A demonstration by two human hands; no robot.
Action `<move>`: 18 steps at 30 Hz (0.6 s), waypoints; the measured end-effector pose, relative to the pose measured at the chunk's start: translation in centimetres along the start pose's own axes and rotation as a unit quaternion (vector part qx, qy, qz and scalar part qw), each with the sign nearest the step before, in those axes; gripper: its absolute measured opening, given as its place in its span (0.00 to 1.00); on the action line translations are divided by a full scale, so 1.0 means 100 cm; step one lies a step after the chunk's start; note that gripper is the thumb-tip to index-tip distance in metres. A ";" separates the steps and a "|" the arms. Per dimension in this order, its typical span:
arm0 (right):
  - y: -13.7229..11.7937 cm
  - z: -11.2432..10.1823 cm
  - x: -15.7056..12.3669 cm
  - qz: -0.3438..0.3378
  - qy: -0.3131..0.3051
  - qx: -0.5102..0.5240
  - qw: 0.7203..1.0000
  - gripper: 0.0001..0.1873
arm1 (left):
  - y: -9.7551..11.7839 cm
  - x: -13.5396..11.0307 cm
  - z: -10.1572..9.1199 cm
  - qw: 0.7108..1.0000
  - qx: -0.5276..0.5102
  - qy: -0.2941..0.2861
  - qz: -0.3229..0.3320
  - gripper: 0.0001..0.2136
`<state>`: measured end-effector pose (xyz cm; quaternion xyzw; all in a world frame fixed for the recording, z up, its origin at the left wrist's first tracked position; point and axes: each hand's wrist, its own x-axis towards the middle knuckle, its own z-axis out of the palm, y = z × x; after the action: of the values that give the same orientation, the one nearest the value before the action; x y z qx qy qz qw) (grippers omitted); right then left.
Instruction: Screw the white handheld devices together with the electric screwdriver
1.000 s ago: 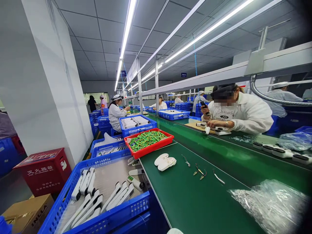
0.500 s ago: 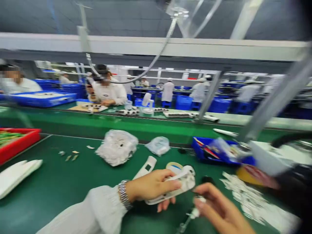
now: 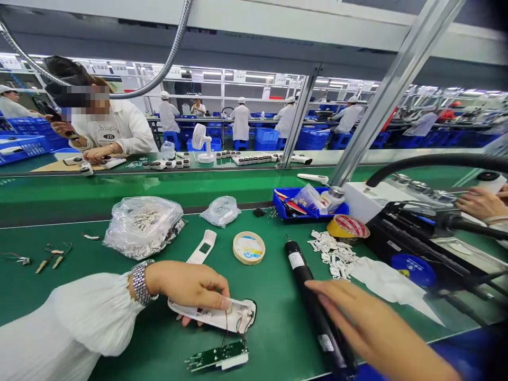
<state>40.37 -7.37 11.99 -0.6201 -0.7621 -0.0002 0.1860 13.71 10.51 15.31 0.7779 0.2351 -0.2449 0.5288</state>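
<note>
White plastic shell (image 3: 210,317): head view, held low over the bench (image 3: 278,333), inner side showing.
Left grip (image 3: 188,283): closed round the shell, thumb on top, fingers under.
Right grip (image 3: 357,312): fingers over black screwdriver (image 3: 300,270); whether closed, can't tell.
Circuit board (image 3: 220,354): thin wires (image 3: 226,325) run to shell; likely fragile, hold by edges.
Shell handling: probably light, stiff, slick; take by side walls.
Screwdriver handling: probably heavier; take mid-barrel.

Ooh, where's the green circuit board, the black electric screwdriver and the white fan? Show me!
Green circuit board (image 3: 216,354): head view, on its green face.
Black electric screwdriver (image 3: 311,305): head view, on its black barrel.
White fan (image 3: 199,137): head view, on its round head.
</note>
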 end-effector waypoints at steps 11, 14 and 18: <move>0.056 0.004 0.025 -0.262 -0.128 -0.178 0.940 0.28 | 0.019 0.030 -0.022 0.983 0.173 0.048 0.030 0.22; 0.054 -0.002 0.024 -0.206 -0.058 -0.050 0.976 0.23 | 0.022 0.034 -0.020 0.966 0.234 0.098 0.053 0.22; 0.043 -0.016 0.018 -0.031 0.161 0.161 0.973 0.17 | 0.019 0.038 -0.019 0.945 0.289 0.129 0.078 0.20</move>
<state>44.60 -5.00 12.96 -0.5495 -0.7314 0.0173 0.4035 18.11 12.04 14.84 0.9382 0.1592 -0.1579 0.2637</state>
